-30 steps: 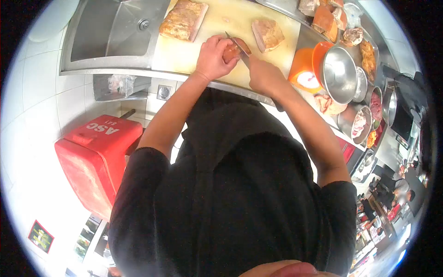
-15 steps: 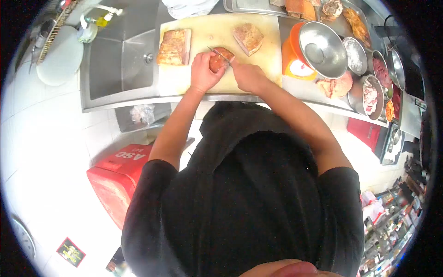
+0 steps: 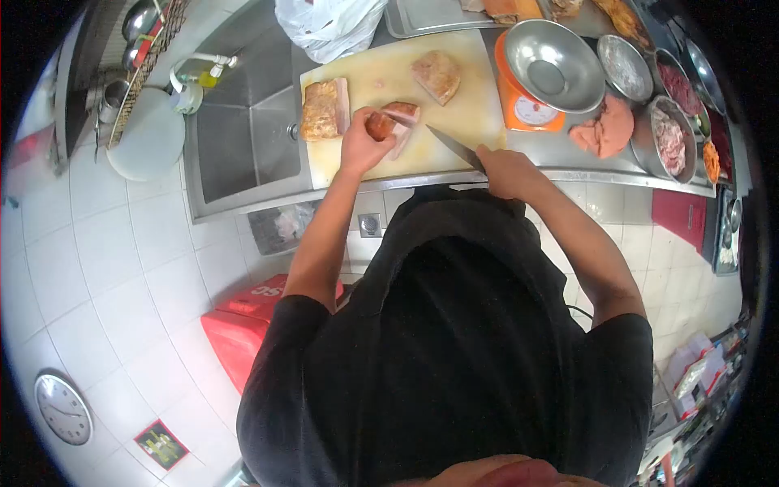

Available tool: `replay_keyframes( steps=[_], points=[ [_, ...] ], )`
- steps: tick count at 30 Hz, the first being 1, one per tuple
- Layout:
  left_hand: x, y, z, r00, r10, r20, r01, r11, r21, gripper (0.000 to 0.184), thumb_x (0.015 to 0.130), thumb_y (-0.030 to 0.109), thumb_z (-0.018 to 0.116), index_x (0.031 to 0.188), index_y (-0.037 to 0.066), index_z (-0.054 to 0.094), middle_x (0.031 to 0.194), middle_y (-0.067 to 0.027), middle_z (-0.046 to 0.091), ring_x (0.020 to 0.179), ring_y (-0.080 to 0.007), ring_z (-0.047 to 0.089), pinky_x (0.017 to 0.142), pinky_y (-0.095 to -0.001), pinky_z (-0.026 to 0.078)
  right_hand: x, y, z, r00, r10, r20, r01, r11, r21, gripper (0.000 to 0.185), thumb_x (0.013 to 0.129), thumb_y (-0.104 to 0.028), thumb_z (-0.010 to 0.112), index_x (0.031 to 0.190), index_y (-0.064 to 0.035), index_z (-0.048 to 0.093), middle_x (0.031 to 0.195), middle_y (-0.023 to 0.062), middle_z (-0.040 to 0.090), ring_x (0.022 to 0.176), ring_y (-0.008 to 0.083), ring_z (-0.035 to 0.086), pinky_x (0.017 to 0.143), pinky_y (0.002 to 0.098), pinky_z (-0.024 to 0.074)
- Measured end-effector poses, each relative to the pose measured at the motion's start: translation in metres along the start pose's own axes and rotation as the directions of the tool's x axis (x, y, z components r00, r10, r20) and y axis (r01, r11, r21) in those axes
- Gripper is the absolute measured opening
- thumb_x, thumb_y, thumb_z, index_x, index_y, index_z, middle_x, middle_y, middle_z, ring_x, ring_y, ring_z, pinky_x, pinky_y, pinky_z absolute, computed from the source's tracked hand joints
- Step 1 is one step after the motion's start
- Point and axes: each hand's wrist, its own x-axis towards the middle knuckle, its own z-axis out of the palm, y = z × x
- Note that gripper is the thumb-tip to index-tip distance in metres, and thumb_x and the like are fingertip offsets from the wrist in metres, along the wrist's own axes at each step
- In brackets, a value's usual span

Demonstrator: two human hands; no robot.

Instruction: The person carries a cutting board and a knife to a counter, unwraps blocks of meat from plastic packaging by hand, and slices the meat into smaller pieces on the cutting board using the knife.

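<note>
Browned meat (image 3: pixel 380 125) lies in pieces near the slanted knife (image 3: pixel 458 149)

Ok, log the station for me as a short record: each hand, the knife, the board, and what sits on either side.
left hand: gripping a piece of cut meat
right hand: holding the knife by its handle
knife position: blade apart from the meat, tip over the cutting board
beside held piece: a cut slice
also on board: large slab at left, smaller chunk toward the far side
left of board: sink
right of board: orange scale, steel bowl above it
</note>
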Motion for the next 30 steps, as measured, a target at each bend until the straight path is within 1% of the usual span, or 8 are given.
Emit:
replay_keyframes(
  steps=[2,6,13,16,19,22,26,30],
  points=[
    [-0.005,-0.005,-0.004,0.997,-0.077,0.014,0.078,0.985,-0.153,0.074,0.069,0.020,0.083,0.133,0.005,0.048,0.100,-0.0156,0.066,0.088,-0.0275,0.067,0.080,-0.0386,0.055,-0.007,0.009,0.010,0.998,0.054,-0.012,-0.053,0.995,0.083,0.035,0.084,-0.006,0.062,0.117,-0.0009,0.052,0.103,0.0234,0.070,0.101,0.0413,0.068,0.086,0.0516,0.0533],
    [-0.008,0.028,-0.032,0.985,-0.146,0.092,0.167,0.942,-0.292,0.071,0.073,0.009,0.081,0.134,0.005,0.045,0.103,-0.0091,0.064,0.085,-0.0163,0.062,0.075,-0.0305,0.053,-0.011,0.018,0.030,0.991,0.124,-0.040,-0.114,0.974,0.197,0.035,0.085,-0.007,0.061,0.118,-0.0012,0.052,0.106,0.0241,0.069,0.103,0.0420,0.067,0.087,0.0523,0.0525],
    [0.012,0.067,-0.052,0.993,0.082,0.081,-0.055,0.953,-0.297,0.071,0.075,0.006,0.079,0.136,0.006,0.043,0.103,-0.0080,0.063,0.086,-0.0150,0.062,0.073,-0.0291,0.051,-0.015,0.018,0.033,0.987,0.143,-0.075,-0.115,0.948,0.298,0.032,0.088,-0.008,0.058,0.119,-0.0014,0.051,0.110,0.0257,0.068,0.108,0.0423,0.065,0.091,0.0529,0.0508],
    [0.005,0.063,-0.053,0.990,-0.022,0.141,0.068,0.943,-0.326,0.070,0.076,0.005,0.078,0.136,0.006,0.043,0.099,-0.0073,0.064,0.085,-0.0142,0.063,0.074,-0.0285,0.051,-0.023,0.018,0.028,0.980,0.171,-0.098,-0.129,0.933,0.335,0.031,0.089,-0.007,0.055,0.119,-0.0012,0.051,0.111,0.0262,0.068,0.108,0.0431,0.065,0.091,0.0531,0.0504],
    [-0.008,0.051,-0.053,0.985,-0.124,0.117,0.163,0.886,-0.434,0.065,0.078,0.004,0.076,0.135,0.006,0.045,0.094,-0.0063,0.064,0.084,-0.0133,0.062,0.076,-0.0271,0.050,-0.024,0.033,0.033,0.973,0.175,-0.149,-0.110,0.925,0.365,0.031,0.088,-0.005,0.053,0.119,-0.0007,0.051,0.109,0.0270,0.068,0.106,0.0442,0.065,0.091,0.0535,0.0503],
    [-0.010,0.058,-0.063,0.987,-0.143,0.071,0.159,0.874,-0.459,0.061,0.079,0.002,0.074,0.133,0.004,0.047,0.094,-0.0059,0.064,0.083,-0.0128,0.061,0.077,-0.0260,0.050,-0.019,0.044,0.041,0.965,0.166,-0.201,-0.084,0.927,0.365,0.031,0.088,-0.005,0.053,0.119,0.0003,0.052,0.107,0.0278,0.068,0.105,0.0450,0.065,0.091,0.0538,0.0504],
    [0.015,0.102,-0.068,0.999,-0.043,0.025,0.049,0.799,-0.599,0.062,0.078,-0.001,0.072,0.135,0.000,0.046,0.097,-0.0063,0.065,0.085,-0.0129,0.061,0.078,-0.0263,0.050,-0.011,0.047,0.048,0.971,0.162,-0.178,-0.098,0.942,0.321,0.033,0.086,-0.005,0.055,0.118,0.0011,0.054,0.105,0.0279,0.069,0.103,0.0438,0.067,0.089,0.0534,0.0514],
    [0.056,0.181,-0.062,0.981,0.186,0.056,-0.126,0.828,-0.546,0.065,0.077,-0.002,0.074,0.135,0.000,0.045,0.106,-0.0107,0.067,0.094,-0.0148,0.064,0.080,-0.0284,0.052,-0.013,0.039,0.039,0.969,0.197,-0.147,-0.139,0.933,0.331,0.034,0.085,-0.006,0.058,0.118,0.0015,0.054,0.105,0.0265,0.070,0.102,0.0420,0.068,0.088,0.0523,0.0529]
  ],
)
